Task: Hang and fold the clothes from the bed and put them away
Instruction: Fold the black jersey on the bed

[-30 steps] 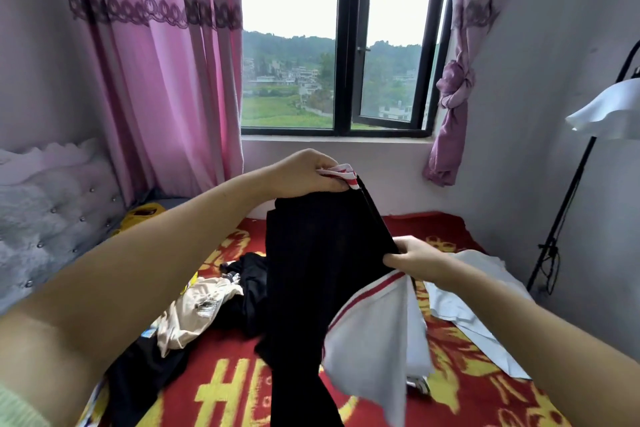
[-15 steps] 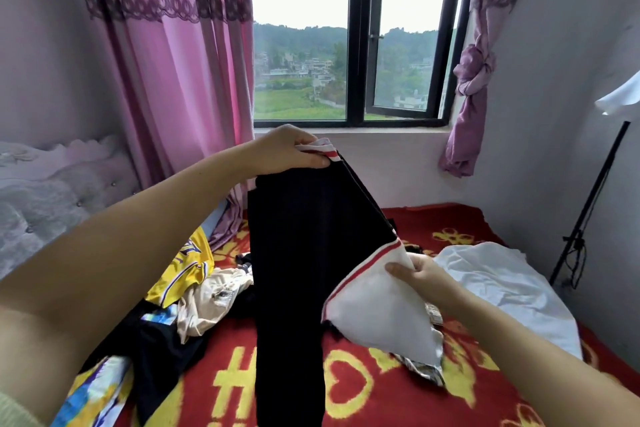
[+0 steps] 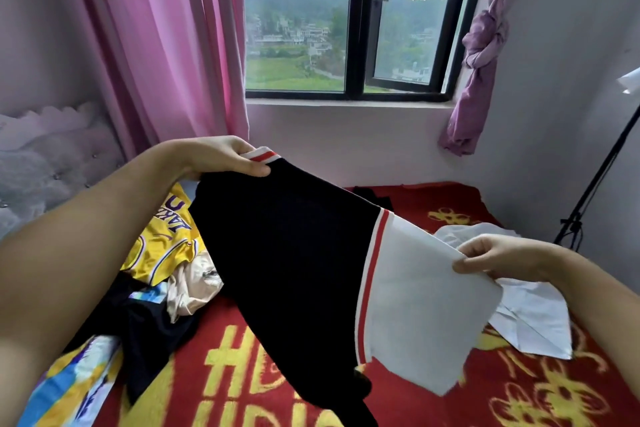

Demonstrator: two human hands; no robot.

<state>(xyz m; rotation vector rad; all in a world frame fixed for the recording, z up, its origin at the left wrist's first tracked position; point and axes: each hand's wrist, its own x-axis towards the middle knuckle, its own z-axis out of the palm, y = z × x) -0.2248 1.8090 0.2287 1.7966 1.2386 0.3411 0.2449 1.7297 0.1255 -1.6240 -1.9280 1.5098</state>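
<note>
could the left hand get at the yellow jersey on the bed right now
Probably not yet: the left hand grips the black garment, which hangs partly over the yellow jersey. The jersey lies just below, so letting go would free the way.

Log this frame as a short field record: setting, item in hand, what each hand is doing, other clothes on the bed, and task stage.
setting: bedroom, bed with red blanket under a window
item in hand: black garment with white sleeve and red-white trim, held spread above the bed
left hand: grips the striped trim at the garment's top edge
right hand: pinches the white sleeve's edge
other clothes: yellow jersey, beige garment, white shirt, dark pile at lower left
task stage: garment not yet folded or hung
</note>
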